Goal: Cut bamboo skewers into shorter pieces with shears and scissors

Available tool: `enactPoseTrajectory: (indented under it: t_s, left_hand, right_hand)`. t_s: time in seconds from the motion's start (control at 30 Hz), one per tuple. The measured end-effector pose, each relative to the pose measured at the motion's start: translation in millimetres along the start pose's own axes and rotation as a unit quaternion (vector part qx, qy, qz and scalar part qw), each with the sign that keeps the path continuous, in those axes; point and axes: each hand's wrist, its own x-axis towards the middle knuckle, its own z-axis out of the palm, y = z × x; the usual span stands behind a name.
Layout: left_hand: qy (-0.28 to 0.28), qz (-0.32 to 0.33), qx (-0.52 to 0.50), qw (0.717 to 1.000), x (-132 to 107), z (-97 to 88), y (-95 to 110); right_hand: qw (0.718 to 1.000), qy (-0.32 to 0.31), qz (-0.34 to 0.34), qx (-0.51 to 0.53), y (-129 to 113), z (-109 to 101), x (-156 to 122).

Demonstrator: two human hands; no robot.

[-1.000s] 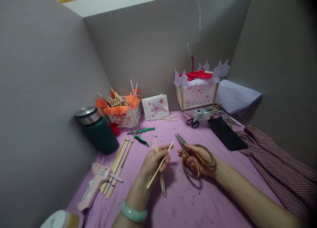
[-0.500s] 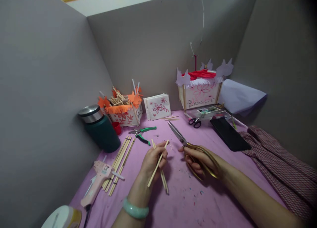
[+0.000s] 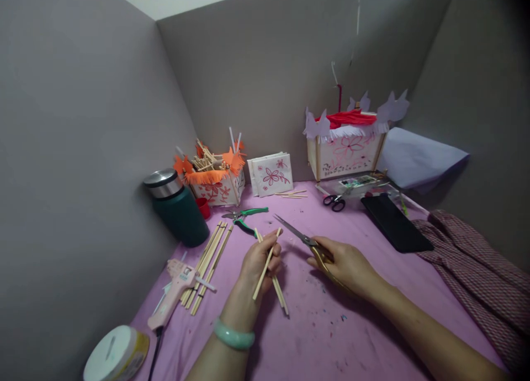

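My left hand (image 3: 259, 262) is closed around a few thin wooden sticks (image 3: 261, 276), which cross each other and stick out above and below the fingers. A pale green bangle (image 3: 234, 335) circles that wrist. My right hand (image 3: 345, 264) grips large scissors (image 3: 306, 239) by their brass-coloured handles. Their blades point up and left, with the tips a little above the sticks' upper ends, and look nearly closed together. Small scraps lie on the pink cloth (image 3: 314, 342) under the hands.
To the left are a pink glue gun (image 3: 176, 290), bundled sticks (image 3: 213, 254), a green bottle (image 3: 180, 212), a lidded tub (image 3: 114, 353) and green-handled pliers (image 3: 244, 220). Decorated boxes (image 3: 213, 190) stand behind. Black-handled scissors (image 3: 334, 203), a phone (image 3: 395, 223) and checked fabric (image 3: 467, 276) are right.
The right hand has turned palm-down, and the scissor blades have swung left and lower, towards the sticks. The view has shifted slightly. My left hand keeps its hold.
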Motion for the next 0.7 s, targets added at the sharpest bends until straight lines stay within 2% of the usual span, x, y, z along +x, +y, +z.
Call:
enactPoseTrajectory:
  t_s: [0.33,0.7]
  left_hand:
    - [0.027,0.070,0.057,0.996,0.8,1.9,-4.2]
    - [-0.023,0.104,0.088,0.990,2.3,-0.5,-6.1]
  right_hand:
    - [0.998,0.018,-0.031,-0.052,-3.9,-0.7,-4.0]
    - [0.997,0.038,-0.034,-0.057,-6.3,-1.1,-4.5]
